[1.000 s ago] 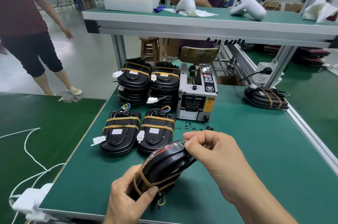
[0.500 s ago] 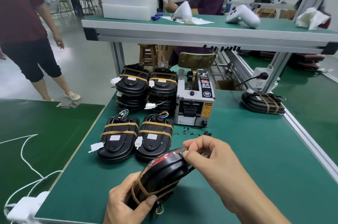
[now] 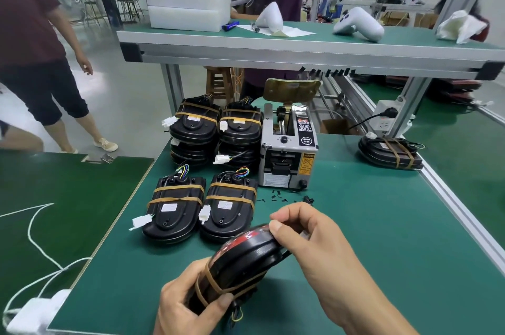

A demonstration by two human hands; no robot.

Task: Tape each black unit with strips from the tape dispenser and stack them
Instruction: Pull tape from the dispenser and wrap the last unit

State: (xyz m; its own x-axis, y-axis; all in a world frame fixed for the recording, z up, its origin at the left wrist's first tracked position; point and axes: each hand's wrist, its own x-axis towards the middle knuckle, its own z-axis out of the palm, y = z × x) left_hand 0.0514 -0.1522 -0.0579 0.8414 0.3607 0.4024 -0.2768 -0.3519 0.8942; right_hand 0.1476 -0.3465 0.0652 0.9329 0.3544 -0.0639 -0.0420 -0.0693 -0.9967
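Black unit (image 3: 246, 261) in work sits tilted above the near edge of the table (image 3: 369, 252), carried clear of the green mat, and over the last second its pose has barely shifted: the left hand (image 3: 188, 304) keeps its fingers and thumb curled round the near, lower end where two tan tape bands cross, while the right hand (image 3: 308, 239) keeps its thumb and forefinger pinched at the upper rim, where a clear strip seems to catch the light. The only real change is in the view, which has drawn closer and tipped slightly, so I judge the taping of this piece to be at its smoothing-down stage, with stacking not yet begun. Just beyond, two taped units (image 3: 202, 209) lie flat side by side, each with two bands and a white connector at its left. Farther back, two stacks (image 3: 216, 132) of finished units stand touching, left of the tape dispenser (image 3: 288, 154), whose outlet slot looks bare, though it is too dark to be sure. Small black scraps (image 3: 278, 196) lie scattered before it. At the far right edge another banded unit (image 3: 390, 153) rests alone. On the upper shelf a white foam box (image 3: 188, 11) stands open-topped; its contents are hidden by its walls.
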